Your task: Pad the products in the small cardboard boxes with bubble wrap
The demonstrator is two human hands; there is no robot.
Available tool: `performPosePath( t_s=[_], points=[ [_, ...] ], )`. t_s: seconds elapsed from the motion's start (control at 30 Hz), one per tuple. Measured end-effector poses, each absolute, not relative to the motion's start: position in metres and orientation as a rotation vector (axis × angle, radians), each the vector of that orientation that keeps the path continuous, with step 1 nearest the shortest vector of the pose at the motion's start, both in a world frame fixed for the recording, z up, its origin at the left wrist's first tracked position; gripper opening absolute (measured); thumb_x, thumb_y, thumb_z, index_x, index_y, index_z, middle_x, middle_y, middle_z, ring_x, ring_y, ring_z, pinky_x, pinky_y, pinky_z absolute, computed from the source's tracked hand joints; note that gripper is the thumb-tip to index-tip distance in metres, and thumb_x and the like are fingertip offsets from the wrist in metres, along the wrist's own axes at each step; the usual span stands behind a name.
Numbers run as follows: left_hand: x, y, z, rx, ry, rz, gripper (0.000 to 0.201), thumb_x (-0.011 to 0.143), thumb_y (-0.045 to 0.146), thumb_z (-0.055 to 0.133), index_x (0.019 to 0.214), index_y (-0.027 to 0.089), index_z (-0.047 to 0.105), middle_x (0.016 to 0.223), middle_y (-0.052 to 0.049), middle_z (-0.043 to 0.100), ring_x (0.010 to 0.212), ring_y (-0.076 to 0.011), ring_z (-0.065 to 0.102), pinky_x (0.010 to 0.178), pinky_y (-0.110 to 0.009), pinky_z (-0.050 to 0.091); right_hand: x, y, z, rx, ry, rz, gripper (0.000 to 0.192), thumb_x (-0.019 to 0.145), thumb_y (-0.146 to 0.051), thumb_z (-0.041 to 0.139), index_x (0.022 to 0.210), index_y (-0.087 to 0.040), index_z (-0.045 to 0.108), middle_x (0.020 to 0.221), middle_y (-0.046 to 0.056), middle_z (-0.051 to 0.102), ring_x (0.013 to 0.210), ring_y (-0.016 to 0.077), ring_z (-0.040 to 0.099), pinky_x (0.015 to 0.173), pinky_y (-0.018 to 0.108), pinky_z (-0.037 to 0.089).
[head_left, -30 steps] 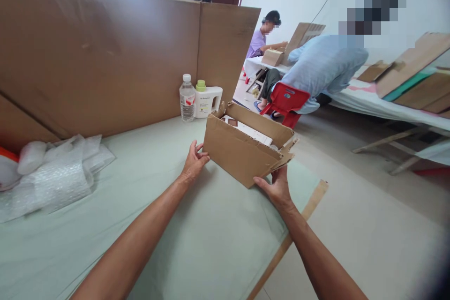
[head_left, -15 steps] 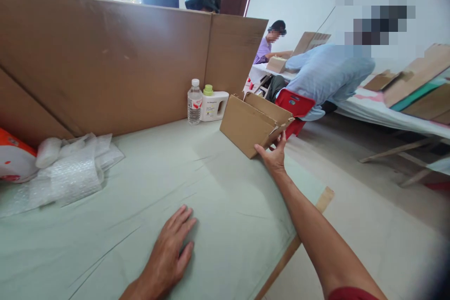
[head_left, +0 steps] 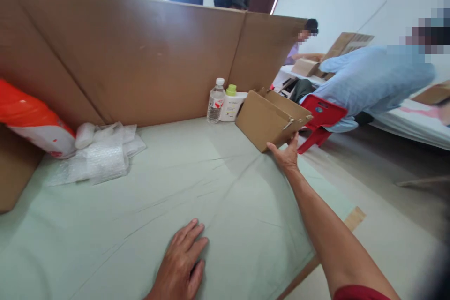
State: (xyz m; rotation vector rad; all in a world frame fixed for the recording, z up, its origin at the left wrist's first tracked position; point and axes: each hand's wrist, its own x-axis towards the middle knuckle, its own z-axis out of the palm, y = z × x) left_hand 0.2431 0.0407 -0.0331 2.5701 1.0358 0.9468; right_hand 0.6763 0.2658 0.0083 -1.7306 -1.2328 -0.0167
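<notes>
Right hand point(head_left: 288, 155) grips near corner of open brown cardboard box point(head_left: 269, 119); left hand point(head_left: 181, 265) open, flat on green-sheeted tabletop point(head_left: 140, 206). Support box underside, avoid edge tipping.

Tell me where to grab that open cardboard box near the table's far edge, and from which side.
Take the cardboard box by its near right corner, coming from the table's open right edge, where the right hand already touches it. Probably best is fingers over the open top rim with the thumb on the outer wall. The water bottle and white jug crowd its far left side.
</notes>
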Motion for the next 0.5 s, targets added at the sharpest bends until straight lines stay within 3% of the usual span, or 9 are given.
performPosePath(
  t_s=[0.1,0.17,0.2,0.37,0.5],
  points=[
    [0.245,0.039,-0.018,2.468,1.115,0.762,0.046,0.079,0.008,0.054,0.123,0.019,0.062,0.143,-0.011,0.062,0.142,-0.0278,0.048,0.109,-0.049,0.05,0.665,0.246,0.003,-1.976,-1.156,0.099,0.124,0.06,-0.075,0.064,0.154,-0.004,0.026,0.152,0.027,0.042,0.132,0.0365,0.05,0.109,0.047,0.043],
    [0.245,0.04,-0.013,2.378,1.132,0.683,0.045,0.079,0.01,0.056,0.122,0.02,0.063,0.145,-0.009,0.06,0.144,-0.0272,0.046,0.115,-0.049,0.044,0.658,0.232,-0.005,-2.04,-1.165,0.161,0.127,0.057,-0.076,0.063,0.15,0.004,0.032,0.145,0.037,0.046,0.129,0.0474,0.05,0.105,0.06,0.041],
    [0.245,0.042,-0.012,2.337,1.13,0.672,0.043,0.08,0.012,0.058,0.122,0.02,0.063,0.146,-0.009,0.06,0.145,-0.0265,0.044,0.117,-0.048,0.042,0.656,0.226,-0.011,-2.07,-1.203,0.174,0.123,0.056,-0.077,0.063,0.147,0.003,0.039,0.144,0.038,0.047,0.131,0.0518,0.048,0.105,0.065,0.038],
    [0.247,0.045,-0.02,2.272,1.105,0.722,0.037,0.083,0.024,0.061,0.119,0.019,0.066,0.145,-0.011,0.06,0.146,-0.0273,0.042,0.119,-0.046,0.037,0.622,0.193,-0.047,-1.987,-1.891,-0.008,0.074,0.084,-0.072,0.037,0.127,-0.019,0.066,0.141,0.026,0.058,0.135,0.0452,0.051,0.107,0.062,0.042],
    [0.236,0.051,-0.012,2.293,1.11,0.808,0.035,0.084,0.025,0.059,0.116,0.018,0.069,0.141,-0.013,0.062,0.142,-0.0276,0.048,0.116,-0.045,0.041,0.541,0.149,-0.058,-1.521,-2.215,-0.163,0.061,0.093,-0.058,0.04,0.136,-0.021,0.061,0.139,0.021,0.062,0.129,0.0434,0.058,0.1,0.063,0.049]
  ],
)
